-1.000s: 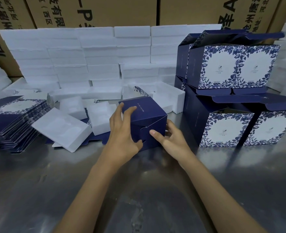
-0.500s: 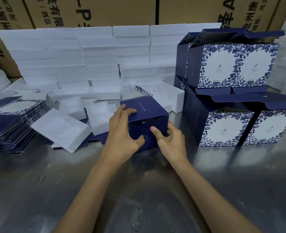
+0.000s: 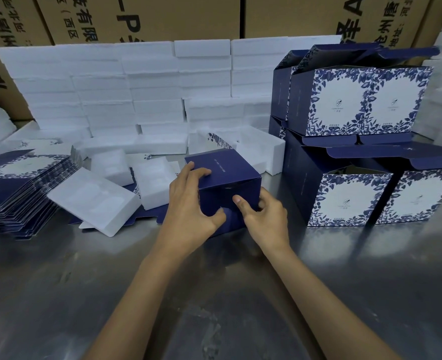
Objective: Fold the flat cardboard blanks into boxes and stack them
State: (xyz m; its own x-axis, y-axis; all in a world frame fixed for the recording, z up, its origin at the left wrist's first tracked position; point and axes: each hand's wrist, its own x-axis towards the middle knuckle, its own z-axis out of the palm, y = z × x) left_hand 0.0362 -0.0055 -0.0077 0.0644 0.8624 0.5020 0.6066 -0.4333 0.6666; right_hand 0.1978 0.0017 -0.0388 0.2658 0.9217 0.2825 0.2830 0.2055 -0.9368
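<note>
A dark navy-blue cardboard box (image 3: 223,187), folded up into a squat block, sits on the brushed metal tabletop (image 3: 59,294) between the two hands. One corner points toward the person, and its plain top panel, with a thin line of pale print, runs away and to the left; the long axis is hard to judge because the wide lens bends the shape.

The left hand (image 3: 191,209) grips the box's near left corner: fingers curled over the top edge, thumb pressed against the near face. The right hand (image 3: 264,216) holds the lower right part of that face, thumb laid flat on the panel, the other fingers curled round the right edge and mostly hidden behind the box. The flap seam under both thumbs is partly covered, so I cannot tell whether it is fully tucked.

Left of the left hand, a thick stack of flat navy and floral-printed cardboard blanks (image 3: 20,185) lies on the table, cut off by the frame edge. Just beyond that hand lie white moulded foam inserts (image 3: 92,201), with a wall of white foam blocks (image 3: 116,81) further back. Right of the right hand stand finished navy boxes with blue floral fronts (image 3: 357,152), two tiers high with top flaps open; the far ones are hidden by the near ones. Brown corrugated cartons (image 3: 147,16) fill the background, their print cropped.
</note>
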